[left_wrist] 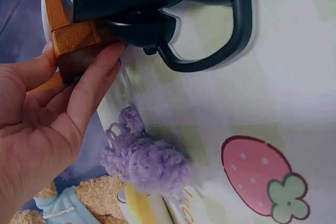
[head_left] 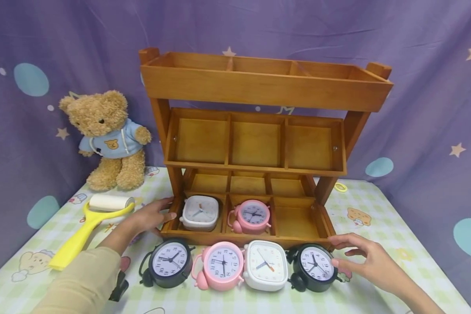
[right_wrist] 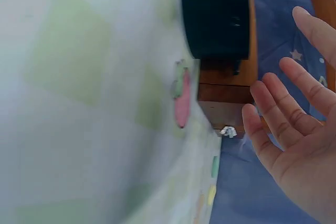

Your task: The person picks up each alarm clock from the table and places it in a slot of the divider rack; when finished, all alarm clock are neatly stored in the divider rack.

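Beige sleeve cloth (head_left: 80, 283) comes nearest the camera, in front of and to the left of the wooden rack (head_left: 263, 89), which stands upright on the checked tablecloth (head_left: 380, 305) with its long axis running left to right and its front turned to the person. Warm orange-brown and glossy, the rack carries tiers split into three compartments apiece, the middle tier tipped so that its inside faces forward. At the rack's lower left end the left hand (head_left: 145, 218) pinches the corner, thumb on one side of the wood and fingers on the other; by its lower right front corner the right hand (head_left: 377, 261) has its fingers extended and parted, gripping nothing — whether a fingertip really touches the wood, I cannot tell. Four clocks lie face up in a row just before the rack: a black clock (head_left: 168, 264), a round pink clock (head_left: 223, 267), a squarish white clock (head_left: 266, 266) and a second black clock (head_left: 314, 268) beside the right thumb. The round pink one and both black ones point their bells leftward, along the rack's length. In the rack's bottom front row, a grey-white clock (head_left: 200, 213) sits in the left compartment and a smaller-looking pink clock (head_left: 253, 216) in the middle one. Left of the rack are a teddy bear (head_left: 111, 141) in a blue hoodie and a yellow-handled roller (head_left: 76, 242).
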`<state>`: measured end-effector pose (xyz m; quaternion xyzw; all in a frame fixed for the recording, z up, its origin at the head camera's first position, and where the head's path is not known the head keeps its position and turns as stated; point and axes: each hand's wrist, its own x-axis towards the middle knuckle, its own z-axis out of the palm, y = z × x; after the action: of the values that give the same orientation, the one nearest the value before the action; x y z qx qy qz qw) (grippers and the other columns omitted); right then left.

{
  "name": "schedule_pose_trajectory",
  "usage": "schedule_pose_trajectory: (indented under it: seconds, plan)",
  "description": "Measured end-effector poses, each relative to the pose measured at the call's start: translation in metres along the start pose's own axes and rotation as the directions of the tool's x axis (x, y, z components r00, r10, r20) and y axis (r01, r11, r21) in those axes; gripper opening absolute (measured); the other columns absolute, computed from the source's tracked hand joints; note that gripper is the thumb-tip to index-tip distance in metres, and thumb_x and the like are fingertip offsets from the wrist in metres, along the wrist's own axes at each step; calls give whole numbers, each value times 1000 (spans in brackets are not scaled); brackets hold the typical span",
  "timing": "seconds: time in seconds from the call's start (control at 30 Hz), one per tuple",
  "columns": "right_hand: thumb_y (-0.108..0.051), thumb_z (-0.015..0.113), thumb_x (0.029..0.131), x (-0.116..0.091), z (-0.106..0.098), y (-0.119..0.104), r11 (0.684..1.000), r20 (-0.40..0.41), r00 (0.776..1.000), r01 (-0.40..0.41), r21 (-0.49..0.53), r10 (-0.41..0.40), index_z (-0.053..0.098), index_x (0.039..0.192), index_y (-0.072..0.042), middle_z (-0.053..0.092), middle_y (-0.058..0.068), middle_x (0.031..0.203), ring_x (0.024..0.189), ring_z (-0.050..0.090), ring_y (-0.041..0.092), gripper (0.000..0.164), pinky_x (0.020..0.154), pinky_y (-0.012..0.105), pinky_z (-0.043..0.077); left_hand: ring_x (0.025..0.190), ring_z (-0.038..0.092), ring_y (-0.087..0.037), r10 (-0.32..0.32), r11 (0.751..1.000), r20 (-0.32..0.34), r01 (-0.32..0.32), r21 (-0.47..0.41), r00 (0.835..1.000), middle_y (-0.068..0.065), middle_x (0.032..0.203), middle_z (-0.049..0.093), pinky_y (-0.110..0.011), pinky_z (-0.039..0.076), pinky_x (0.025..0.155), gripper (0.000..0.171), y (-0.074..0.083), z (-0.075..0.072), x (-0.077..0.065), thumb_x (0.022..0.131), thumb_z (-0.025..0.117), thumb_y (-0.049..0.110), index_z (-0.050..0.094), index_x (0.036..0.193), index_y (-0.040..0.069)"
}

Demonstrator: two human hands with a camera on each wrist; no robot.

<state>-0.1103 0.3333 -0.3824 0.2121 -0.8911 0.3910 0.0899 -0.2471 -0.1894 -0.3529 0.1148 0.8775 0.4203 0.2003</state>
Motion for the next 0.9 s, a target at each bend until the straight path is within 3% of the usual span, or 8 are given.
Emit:
schedule_pose_trajectory:
  seconds: [0.3, 0.47, 0.7, 0.9]
  plan:
    - [-6, 86, 81, -7, 13, 8, 999, 16, 999, 29, 35, -29, 69, 121, -5, 71, 1, 118, 97, 65, 6, 44, 77, 27, 61, 133, 38, -61, -14, 1000, 10, 14, 0, 1000, -46, 152, 19, -49, 64, 71, 67, -1, -1, 1, 105, 51, 6, 11, 153, -18]
    - [-14, 91, 76, -8, 15, 7, 999, 5, 1000, 22, -29, -22, 70, 122, -9, 70, 1, 118, 98, 63, 4, 51, 75, 29, 61, 133, 37, -62, -2, 1000, 12, 2, -9, 1000, -46, 152, 19, -51, 63, 71, 66, -1, -1, 1, 105, 51, 6, 11, 152, -19]
    - [-36, 94, 71, -10, 15, 0, 982, 33, 998, -55, -179, 62, 68, 128, -16, 67, -5, 118, 104, 61, 7, 66, 78, 33, 60, 133, 37, -62, -6, 1000, 14, 6, -10, 1000, -46, 153, 18, -51, 63, 72, 66, -1, -2, 1, 105, 51, 6, 12, 152, -19]
    - [-40, 93, 72, -10, 18, -1, 977, 96, 985, -125, -172, 143, 64, 132, -11, 65, -2, 113, 86, 56, 3, 73, 71, 24, 56, 133, 36, -62, -8, 1000, 19, 8, -20, 1000, -46, 153, 17, -51, 63, 72, 67, -1, -1, 1, 105, 51, 6, 11, 153, -19]
